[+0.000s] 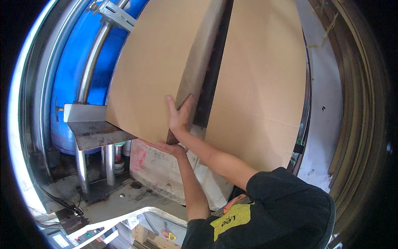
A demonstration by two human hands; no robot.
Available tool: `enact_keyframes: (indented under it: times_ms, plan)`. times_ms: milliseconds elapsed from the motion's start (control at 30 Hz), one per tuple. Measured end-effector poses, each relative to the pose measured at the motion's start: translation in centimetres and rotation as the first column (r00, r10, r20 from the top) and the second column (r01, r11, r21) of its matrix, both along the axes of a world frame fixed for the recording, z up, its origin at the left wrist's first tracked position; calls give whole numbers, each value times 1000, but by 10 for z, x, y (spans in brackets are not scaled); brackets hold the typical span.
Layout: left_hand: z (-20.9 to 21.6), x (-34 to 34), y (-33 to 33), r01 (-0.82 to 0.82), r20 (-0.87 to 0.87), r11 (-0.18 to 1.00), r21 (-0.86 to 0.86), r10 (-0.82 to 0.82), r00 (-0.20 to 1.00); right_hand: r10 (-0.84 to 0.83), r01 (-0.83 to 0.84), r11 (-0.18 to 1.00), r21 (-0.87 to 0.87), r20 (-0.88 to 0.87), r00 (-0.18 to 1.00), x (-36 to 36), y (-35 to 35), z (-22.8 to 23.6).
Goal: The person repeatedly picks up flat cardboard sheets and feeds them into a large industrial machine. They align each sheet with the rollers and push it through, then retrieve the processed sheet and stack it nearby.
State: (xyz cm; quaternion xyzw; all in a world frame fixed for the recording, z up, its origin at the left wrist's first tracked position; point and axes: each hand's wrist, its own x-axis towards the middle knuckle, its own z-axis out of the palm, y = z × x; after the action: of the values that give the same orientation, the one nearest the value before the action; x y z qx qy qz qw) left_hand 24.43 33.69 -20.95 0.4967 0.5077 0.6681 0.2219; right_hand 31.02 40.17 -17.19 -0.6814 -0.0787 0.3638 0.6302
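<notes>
A thick stack of brown cardboard sheets lies ahead of me, its layered side edge facing right. My right hand rests against that side near the close corner, fingers stretched along the edge and thumb spread over the top sheet. Lower down, my left hand lies flat against the near end of the same stack at its corner; part of its fingers is hidden under the stack's edge. Across a dark gap to the right lies another large cardboard sheet.
A metal bracket plate sits at the stack's left corner, near chrome posts and a blue panel. Below is a stained whitish block. Scissors and a control panel show lower left. Brown boards stand far right.
</notes>
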Motion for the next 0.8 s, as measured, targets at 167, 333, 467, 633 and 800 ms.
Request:
enact_keyframes:
  times_ms: [167,333,467,633,800]
  plan:
    - [17,-18,-5,35,-106,994,-108,-47,993,-38,39,999,-2,4,999,-4,6,-5]
    - [45,-9,-5,-6,18,965,-260,11,1000,-34,34,999,7,-2,999,-5,5,-2]
    - [60,12,-4,-26,121,959,-284,62,991,-44,44,999,19,-13,999,-3,3,1]
    - [68,14,-9,67,163,953,-296,-19,986,-40,40,999,14,-20,999,-2,1,2]
    - [68,11,-7,79,209,946,-314,-12,978,-54,55,998,35,-34,998,-4,2,1]
